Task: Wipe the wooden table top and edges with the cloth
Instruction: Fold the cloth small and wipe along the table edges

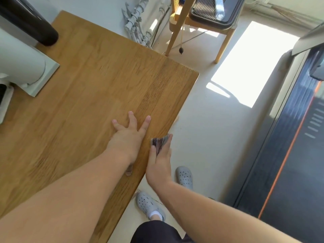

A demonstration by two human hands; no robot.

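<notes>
- While your left hand (128,135) lies flat on the tabletop (87,81), its fingers are straight and spread, close to the right edge and toward that edge's near end
- Your right hand (160,165) hangs just off the same edge, thumb and fingers clamped round the cloth (160,142)
- The cloth, a small dark-and-grey wad, sits right at the tabletop's right edge, poking out past your fingertips; blur hides whether it touches the wood
- Your two hands are close together but apart
- A white machine base (26,67) stands at the tabletop's left edge, with a black cylinder (35,23) toward the far left corner
- Beside the right edge your grey clogs (184,177) stand on the pale floor; a wooden chair (226,37) stands beyond the far right corner, a dark treadmill (289,163) well apart
</notes>
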